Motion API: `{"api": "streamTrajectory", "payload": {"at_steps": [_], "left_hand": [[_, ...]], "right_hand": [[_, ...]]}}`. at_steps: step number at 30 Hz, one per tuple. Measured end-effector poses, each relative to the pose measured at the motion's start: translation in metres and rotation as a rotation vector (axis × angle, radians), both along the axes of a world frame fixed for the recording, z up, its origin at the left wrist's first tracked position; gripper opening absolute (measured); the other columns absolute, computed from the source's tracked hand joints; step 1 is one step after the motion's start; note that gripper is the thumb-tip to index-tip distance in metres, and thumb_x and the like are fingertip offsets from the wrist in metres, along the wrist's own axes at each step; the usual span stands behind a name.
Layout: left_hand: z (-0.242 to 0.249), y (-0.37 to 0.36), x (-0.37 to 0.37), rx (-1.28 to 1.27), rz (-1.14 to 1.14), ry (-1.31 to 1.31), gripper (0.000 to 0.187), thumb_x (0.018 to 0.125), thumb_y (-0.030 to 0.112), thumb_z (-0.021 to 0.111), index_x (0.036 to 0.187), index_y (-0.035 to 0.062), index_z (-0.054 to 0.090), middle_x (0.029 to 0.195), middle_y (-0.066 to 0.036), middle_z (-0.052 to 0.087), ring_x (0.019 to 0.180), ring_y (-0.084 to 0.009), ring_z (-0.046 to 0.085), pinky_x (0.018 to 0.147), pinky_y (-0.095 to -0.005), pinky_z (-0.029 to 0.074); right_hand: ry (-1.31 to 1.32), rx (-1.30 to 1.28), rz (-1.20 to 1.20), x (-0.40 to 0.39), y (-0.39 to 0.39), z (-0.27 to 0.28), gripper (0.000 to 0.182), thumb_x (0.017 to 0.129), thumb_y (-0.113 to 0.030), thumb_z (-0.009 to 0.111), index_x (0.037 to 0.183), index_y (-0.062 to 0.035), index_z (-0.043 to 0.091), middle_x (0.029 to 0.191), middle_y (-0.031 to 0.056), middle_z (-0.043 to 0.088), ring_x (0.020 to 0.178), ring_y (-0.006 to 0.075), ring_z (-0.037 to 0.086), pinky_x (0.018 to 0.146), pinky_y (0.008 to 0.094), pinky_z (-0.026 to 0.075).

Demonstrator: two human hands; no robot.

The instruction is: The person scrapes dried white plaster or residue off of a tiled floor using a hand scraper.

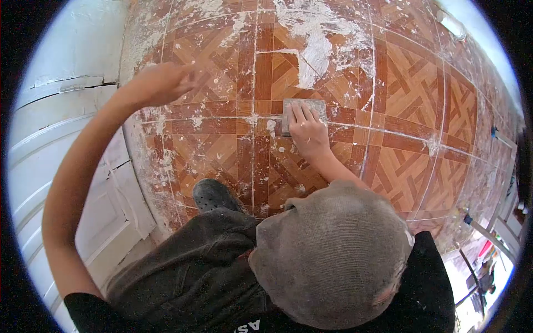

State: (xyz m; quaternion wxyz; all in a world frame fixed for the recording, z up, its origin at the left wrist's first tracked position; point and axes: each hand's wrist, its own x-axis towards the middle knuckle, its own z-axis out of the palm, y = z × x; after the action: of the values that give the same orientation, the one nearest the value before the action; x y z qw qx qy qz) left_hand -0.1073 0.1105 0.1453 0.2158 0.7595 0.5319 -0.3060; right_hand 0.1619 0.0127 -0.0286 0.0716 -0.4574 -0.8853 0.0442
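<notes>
My right hand (308, 129) presses down on a flat grey square spreader plate (304, 102) lying against the tiled floor. The fingers lie over its top face, and part of the plate is hidden under them. Just beyond its far edge, a thick streak of white paste (315, 58) runs across the tiles. My left hand (164, 84) hovers above the floor on the left, touching nothing. Its fingers are loosely bent and slightly apart, with nothing visible in them.
Wood-patterned tiles (208, 155) carry white smears and pale joints. A cracked white panelled door (100, 205) stands on the left. A dark clog (214, 195) rests on the floor. Worn grey fabric (338, 255) blocks the lower middle. A white cylinder (451, 25) lies at upper right; metal legs (491, 236) stand at right.
</notes>
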Motion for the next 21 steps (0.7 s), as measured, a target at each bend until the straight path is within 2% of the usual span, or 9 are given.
{"api": "streamTrajectory", "payload": {"at_steps": [5,10,11,14,18,20,21], "left_hand": [[-0.002,-0.027,-0.048,-0.011,-0.011,0.052,0.026,0.083,0.029,0.046,0.091,0.0051,0.046,0.075,-0.02,0.057,0.075,-0.0373,0.055,0.067,-0.0459,0.042],[-0.006,-0.05,-0.06,-0.039,-0.024,0.081,0.025,0.082,0.025,0.047,0.096,0.0044,0.045,0.075,-0.019,0.057,0.075,-0.0362,0.055,0.065,-0.0455,0.043],[-0.01,-0.05,-0.063,-0.134,0.004,0.117,0.026,0.082,0.026,0.047,0.098,0.0056,0.045,0.078,-0.019,0.057,0.075,-0.0366,0.055,0.065,-0.0457,0.043],[-0.01,-0.049,-0.056,-0.177,-0.032,0.208,0.026,0.083,0.026,0.046,0.099,0.0062,0.045,0.078,-0.019,0.057,0.077,-0.0367,0.055,0.065,-0.0461,0.043],[-0.006,-0.044,-0.053,-0.051,0.03,0.058,0.024,0.084,0.026,0.045,0.098,0.0059,0.045,0.079,-0.02,0.056,0.078,-0.0369,0.054,0.066,-0.0463,0.042],[-0.011,-0.042,-0.048,0.039,0.062,-0.052,0.02,0.081,0.022,0.048,0.087,0.0037,0.046,0.072,-0.019,0.057,0.072,-0.0369,0.055,0.063,-0.0465,0.041],[-0.015,-0.042,-0.047,0.032,0.065,-0.053,0.02,0.081,0.022,0.048,0.087,0.0037,0.046,0.072,-0.019,0.057,0.072,-0.0369,0.055,0.063,-0.0465,0.041]], "right_hand": [[0.004,-0.003,0.008,0.005,0.021,0.002,0.039,0.07,-0.005,0.051,0.108,0.0006,0.051,0.112,0.0109,0.051,0.105,0.0253,0.049,0.087,0.0328,0.041],[0.016,0.02,-0.006,0.014,0.006,0.004,0.041,0.069,-0.005,0.052,0.11,-0.0031,0.049,0.11,0.0093,0.053,0.102,0.0221,0.051,0.083,0.0303,0.043],[0.011,0.02,-0.003,0.014,0.013,0.002,0.041,0.069,-0.005,0.052,0.11,-0.0031,0.049,0.11,0.0093,0.053,0.102,0.0221,0.051,0.083,0.0303,0.043],[0.023,-0.087,-0.057,0.01,0.027,0.006,0.041,0.069,-0.004,0.053,0.11,-0.0042,0.05,0.109,0.0083,0.053,0.1,0.021,0.052,0.08,0.0296,0.045],[0.015,0.015,-0.071,0.01,0.012,0.009,0.037,0.069,-0.003,0.054,0.106,-0.0044,0.051,0.108,0.0066,0.054,0.097,0.0197,0.054,0.078,0.0291,0.046],[0.042,0.05,-0.072,0.01,0.014,0.006,0.037,0.069,-0.003,0.054,0.105,-0.0043,0.052,0.107,0.0062,0.055,0.095,0.0195,0.055,0.078,0.0289,0.046],[0.038,-0.09,-0.125,0.006,0.025,0.017,0.036,0.068,-0.003,0.054,0.104,-0.0045,0.052,0.106,0.0063,0.055,0.096,0.0198,0.055,0.079,0.029,0.046]]}}
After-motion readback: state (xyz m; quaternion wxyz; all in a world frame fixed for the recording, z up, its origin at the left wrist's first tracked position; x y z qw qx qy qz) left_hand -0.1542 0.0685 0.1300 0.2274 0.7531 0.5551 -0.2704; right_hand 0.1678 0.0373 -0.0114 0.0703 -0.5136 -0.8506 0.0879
